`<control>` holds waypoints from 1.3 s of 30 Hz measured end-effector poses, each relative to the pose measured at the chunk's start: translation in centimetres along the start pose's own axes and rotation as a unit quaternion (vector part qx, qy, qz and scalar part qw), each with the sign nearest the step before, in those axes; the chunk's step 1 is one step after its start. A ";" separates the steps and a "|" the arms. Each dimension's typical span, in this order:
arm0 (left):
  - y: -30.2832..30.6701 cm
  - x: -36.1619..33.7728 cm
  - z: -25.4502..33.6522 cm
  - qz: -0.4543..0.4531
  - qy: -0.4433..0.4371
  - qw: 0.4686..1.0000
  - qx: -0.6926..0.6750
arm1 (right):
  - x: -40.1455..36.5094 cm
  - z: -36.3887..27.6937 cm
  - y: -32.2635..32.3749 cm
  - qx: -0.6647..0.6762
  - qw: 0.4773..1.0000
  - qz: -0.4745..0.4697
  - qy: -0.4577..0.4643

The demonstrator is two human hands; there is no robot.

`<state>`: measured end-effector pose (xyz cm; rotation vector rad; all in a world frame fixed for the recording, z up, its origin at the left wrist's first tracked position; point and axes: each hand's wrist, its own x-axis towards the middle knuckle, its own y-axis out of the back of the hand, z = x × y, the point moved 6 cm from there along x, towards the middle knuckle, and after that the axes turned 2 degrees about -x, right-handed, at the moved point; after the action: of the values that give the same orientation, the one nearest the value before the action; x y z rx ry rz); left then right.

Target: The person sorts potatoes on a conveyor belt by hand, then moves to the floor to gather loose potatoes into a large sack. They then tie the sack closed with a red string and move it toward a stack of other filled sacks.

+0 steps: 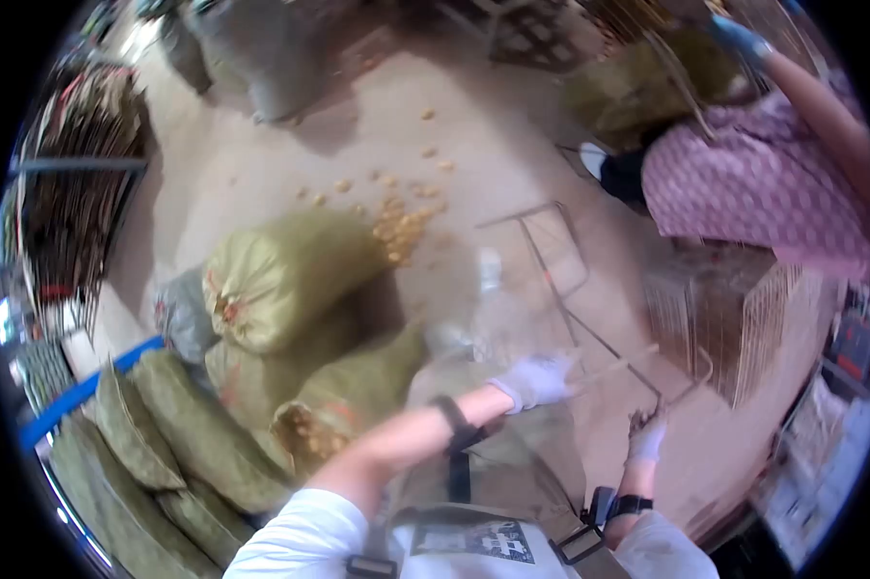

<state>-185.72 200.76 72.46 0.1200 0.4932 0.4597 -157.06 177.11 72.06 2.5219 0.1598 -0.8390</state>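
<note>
My left hand (536, 382), in a pale lilac glove, reaches across in front of me. Its fingers close round a light bar of a thin metal-tube frame (608, 349). Lower right, my right hand (646, 439) wears a glove with dark fingers and is at the frame's near corner, seemingly gripping it; blur hides the exact hold. The frame slants away over the floor, with bent loops at both ends. Left of my left hand an open sack (377, 376) lies on its side, small round yellow-brown produce showing in its mouth. A blurred clear plastic item (493, 314) is beyond that hand.
A full tied sack (295, 270) lies on others at left, near several more sacks (208, 429). Loose yellow-brown produce (399, 230) is scattered on the floor. Wire crates (715, 314) stand at right, below a co-worker in a pink patterned garment (753, 179). Stacked flat sheets (82, 183) stand far left.
</note>
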 end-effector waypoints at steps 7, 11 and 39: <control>-5.9 0.4 0.4 -0.051 0.055 0.996 0.050 | 3.9 -1.9 -0.4 -0.059 0.996 -0.039 -0.045; -5.9 2.5 0.9 -0.011 0.109 0.989 0.103 | 0.6 -3.4 -2.8 -0.072 0.997 -0.024 0.002; 2.6 6.3 -2.1 0.179 -0.028 0.886 0.428 | -8.4 3.9 -7.6 -0.005 0.999 0.029 0.041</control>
<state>-182.84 205.96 68.46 1.0923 0.5928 0.5685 -167.85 182.32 71.22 2.5409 0.1176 -0.7108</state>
